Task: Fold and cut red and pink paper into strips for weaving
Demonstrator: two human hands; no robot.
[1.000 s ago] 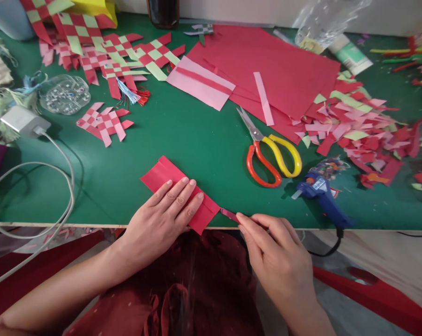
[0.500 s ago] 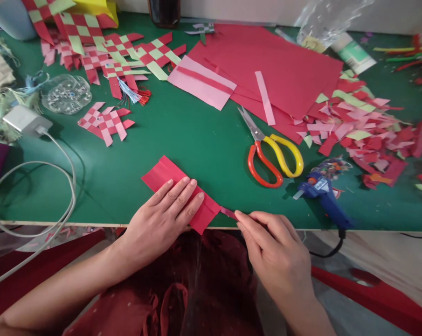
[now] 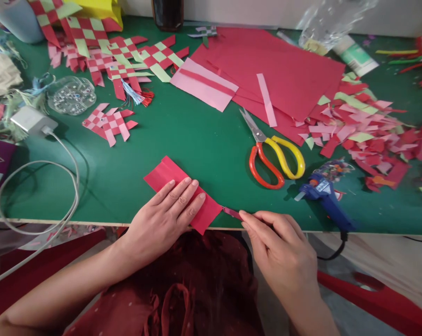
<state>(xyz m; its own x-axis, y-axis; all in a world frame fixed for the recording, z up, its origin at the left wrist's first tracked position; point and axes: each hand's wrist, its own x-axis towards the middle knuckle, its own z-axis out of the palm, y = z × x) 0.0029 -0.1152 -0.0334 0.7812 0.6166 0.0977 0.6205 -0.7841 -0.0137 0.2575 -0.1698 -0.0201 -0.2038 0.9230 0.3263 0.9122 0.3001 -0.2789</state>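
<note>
A folded piece of red paper (image 3: 162,173) lies at the near edge of the green table (image 3: 204,144). My left hand (image 3: 163,219) rests flat on it, fingers stretched out and together, pressing it down. My right hand (image 3: 279,245) is closed in a pinch on a thin metal blade (image 3: 231,213) whose tip touches the paper's right corner. What the blade belongs to is hidden by my fingers.
Orange and yellow scissors (image 3: 272,156) and a blue glue gun (image 3: 324,198) lie right of the paper. Red sheets (image 3: 284,74), a pink sheet (image 3: 204,84), paper scraps (image 3: 364,126), woven paper fish (image 3: 109,123), a charger with white cable (image 3: 34,122) surround them.
</note>
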